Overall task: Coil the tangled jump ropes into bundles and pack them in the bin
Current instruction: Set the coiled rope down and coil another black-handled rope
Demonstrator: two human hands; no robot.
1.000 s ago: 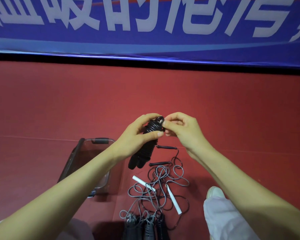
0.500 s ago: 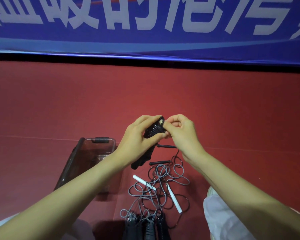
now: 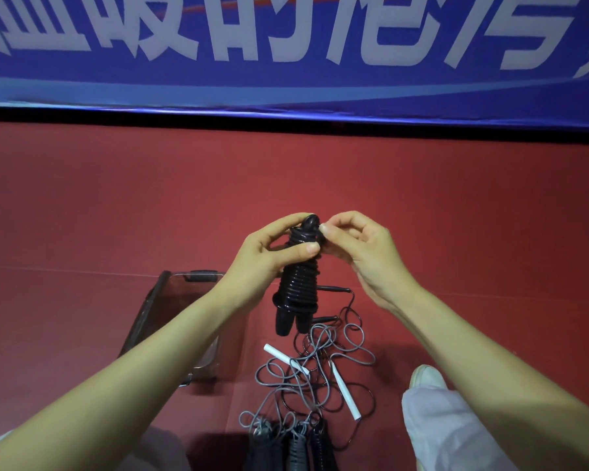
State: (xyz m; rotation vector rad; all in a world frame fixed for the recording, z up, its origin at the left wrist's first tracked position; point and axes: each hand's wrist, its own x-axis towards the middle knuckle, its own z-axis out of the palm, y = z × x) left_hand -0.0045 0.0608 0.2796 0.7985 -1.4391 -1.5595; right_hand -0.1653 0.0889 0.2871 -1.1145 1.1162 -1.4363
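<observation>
A black jump rope bundle (image 3: 298,287), its cord wound tightly round two black handles, hangs upright in mid-air. My left hand (image 3: 266,256) grips its upper part, thumb across the coils. My right hand (image 3: 357,248) pinches the cord end at the bundle's top. Below lies a tangled pile of grey and black ropes (image 3: 315,372) with white handles (image 3: 346,390) on the red floor. A clear plastic bin (image 3: 170,321) with a black clip stands left of the pile, partly hidden by my left forearm.
Several wound rope bundles (image 3: 293,447) lie at the bottom edge. A white shoe and pale trouser leg (image 3: 432,413) sit at lower right. A blue banner (image 3: 286,52) with white characters runs along the back above the red floor.
The bundle has swung from tilted to upright and its wound coils now show in full. My right hand has shifted a little to the right, still pinching the top.
</observation>
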